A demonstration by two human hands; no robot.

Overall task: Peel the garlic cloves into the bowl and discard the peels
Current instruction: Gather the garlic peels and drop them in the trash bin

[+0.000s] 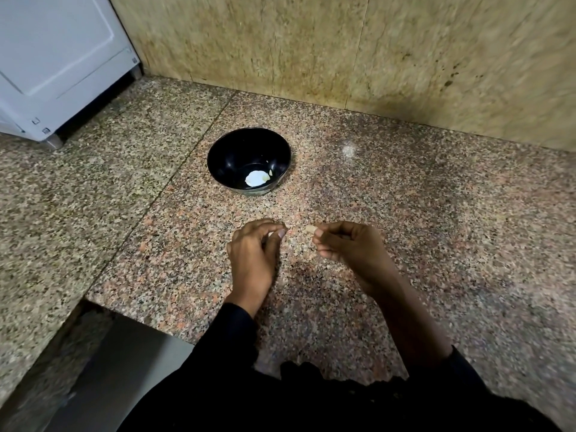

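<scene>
A black bowl (248,160) stands on the speckled granite counter (405,213), with a white piece of garlic (256,178) and a small bit beside it at its bottom. In front of the bowl, my right hand (349,246) pinches a pale garlic clove (310,229) between thumb and fingertips. My left hand (254,249) hovers just left of it with its fingers curled and the fingertips pinched together; something small and pale seems to sit between them, too blurred to name. Both hands are close to the counter, a short gap apart.
A white appliance (59,57) stands at the back left on the counter. A stained beige tiled wall (343,48) runs behind. The counter's front edge steps down at the lower left, near grey flooring (118,369).
</scene>
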